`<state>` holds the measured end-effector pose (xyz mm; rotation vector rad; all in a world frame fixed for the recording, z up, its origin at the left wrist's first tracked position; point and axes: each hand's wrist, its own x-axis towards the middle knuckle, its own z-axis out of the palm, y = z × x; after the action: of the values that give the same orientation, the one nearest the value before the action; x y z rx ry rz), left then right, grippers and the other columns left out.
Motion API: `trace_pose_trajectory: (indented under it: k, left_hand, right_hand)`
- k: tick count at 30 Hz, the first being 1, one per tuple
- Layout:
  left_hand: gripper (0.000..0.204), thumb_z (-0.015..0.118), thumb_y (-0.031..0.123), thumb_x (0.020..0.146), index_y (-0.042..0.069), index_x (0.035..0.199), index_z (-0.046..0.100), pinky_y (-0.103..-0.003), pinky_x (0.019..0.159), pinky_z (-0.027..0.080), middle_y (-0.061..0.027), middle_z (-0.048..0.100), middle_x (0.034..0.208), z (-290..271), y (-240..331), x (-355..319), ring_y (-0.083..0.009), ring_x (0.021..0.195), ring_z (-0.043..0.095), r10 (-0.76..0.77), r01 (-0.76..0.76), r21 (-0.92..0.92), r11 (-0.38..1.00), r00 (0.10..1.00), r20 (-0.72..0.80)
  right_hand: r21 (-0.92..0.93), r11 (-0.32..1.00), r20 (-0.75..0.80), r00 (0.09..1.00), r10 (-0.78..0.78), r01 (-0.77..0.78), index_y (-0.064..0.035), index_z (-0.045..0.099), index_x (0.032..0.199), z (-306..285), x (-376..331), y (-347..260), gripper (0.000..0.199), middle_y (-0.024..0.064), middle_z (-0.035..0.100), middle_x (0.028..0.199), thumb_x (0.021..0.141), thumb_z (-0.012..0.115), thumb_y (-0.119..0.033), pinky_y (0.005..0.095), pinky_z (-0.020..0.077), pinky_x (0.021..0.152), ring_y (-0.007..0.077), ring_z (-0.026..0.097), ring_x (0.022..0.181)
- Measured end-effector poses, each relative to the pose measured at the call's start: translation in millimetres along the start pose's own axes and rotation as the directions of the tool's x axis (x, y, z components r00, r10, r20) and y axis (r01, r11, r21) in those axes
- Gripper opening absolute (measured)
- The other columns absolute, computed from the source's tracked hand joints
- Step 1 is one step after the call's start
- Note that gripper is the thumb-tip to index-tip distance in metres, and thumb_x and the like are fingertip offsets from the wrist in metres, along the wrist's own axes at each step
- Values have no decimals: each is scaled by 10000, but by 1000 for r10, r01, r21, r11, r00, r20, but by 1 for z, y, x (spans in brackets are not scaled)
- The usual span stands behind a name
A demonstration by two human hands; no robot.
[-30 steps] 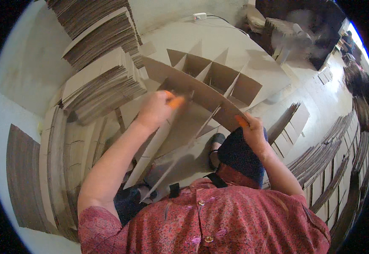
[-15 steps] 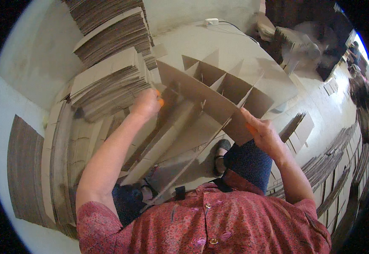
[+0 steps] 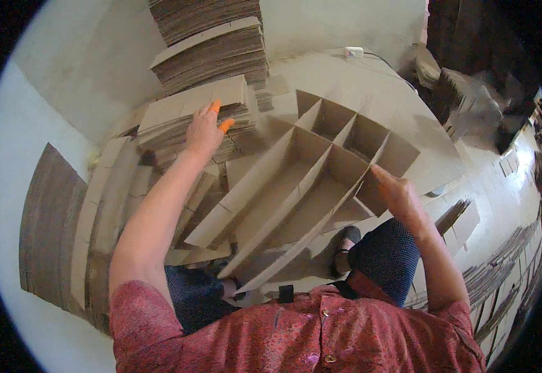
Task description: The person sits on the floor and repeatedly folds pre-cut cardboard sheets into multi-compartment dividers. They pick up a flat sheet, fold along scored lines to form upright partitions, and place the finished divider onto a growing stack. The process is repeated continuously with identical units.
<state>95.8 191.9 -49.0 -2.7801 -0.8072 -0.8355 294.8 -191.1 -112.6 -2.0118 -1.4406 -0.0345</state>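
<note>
A cardboard divider grid (image 3: 311, 152) lies in front of me, with long slats crossed by shorter panels that form open cells. My right hand (image 3: 398, 194) is closed on the grid's right side, its fingers at the end of a crosswise panel. Orange covers sit on the thumb and a fingertip of my left hand (image 3: 204, 132). That hand reaches over the near edge of a stack of flat cardboard sheets (image 3: 184, 104), fingers apart and nothing visible in them. Whether its fingertips touch the top sheet, I cannot tell.
More cardboard stacks rise behind (image 3: 212, 53) and stand at the left against the wall (image 3: 50, 230). Slotted cardboard strips (image 3: 501, 248) lie on the floor at right. A white power strip (image 3: 353, 52) with a cable sits near the back wall. A fan-like blurred object (image 3: 479, 109) stands far right.
My left hand has moved up and away from the grid to the sheet stack, its fingers spreading. The crosswise panel now sits lower among the long slats. My right hand stays at its end.
</note>
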Motion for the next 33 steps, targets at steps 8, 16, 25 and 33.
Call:
trace_pose_trajectory:
  k: [8,16,25,33]
  left_hand:
    - [427,588,255,847,106,1237,500,-454,796,451,-196,615,1008,31,-30,58,-324,938,586,-103,51,160,986,935,339]
    - [185,606,139,821,39,961,675,-328,696,466,-166,657,880,18,-57,61,-255,788,618,-133,213,-253,944,945,299]
    - [204,598,93,835,58,1024,666,-265,762,456,-93,676,904,-26,-41,31,-128,809,589,-250,261,-620,740,962,106]
    - [341,641,161,808,61,1132,600,-336,1012,355,-115,536,1241,-51,104,-91,-251,1188,476,521,-482,-628,611,842,-139]
  right_hand:
    - [-38,999,-102,994,-38,34,-81,523,1222,3,32,37,468,230,618,846,765,524,21,414,497,655,373,614,727]
    - [-229,966,-101,990,97,-118,-62,514,1220,-13,33,24,390,186,615,969,835,559,-105,387,487,740,347,599,880]
    - [296,955,-306,950,68,27,-28,485,1243,-11,39,-64,414,140,604,1099,868,589,-166,327,453,861,258,597,984]
    - [980,70,136,887,441,-185,19,549,1133,8,53,-112,334,90,615,1052,890,550,-211,297,483,785,183,607,923]
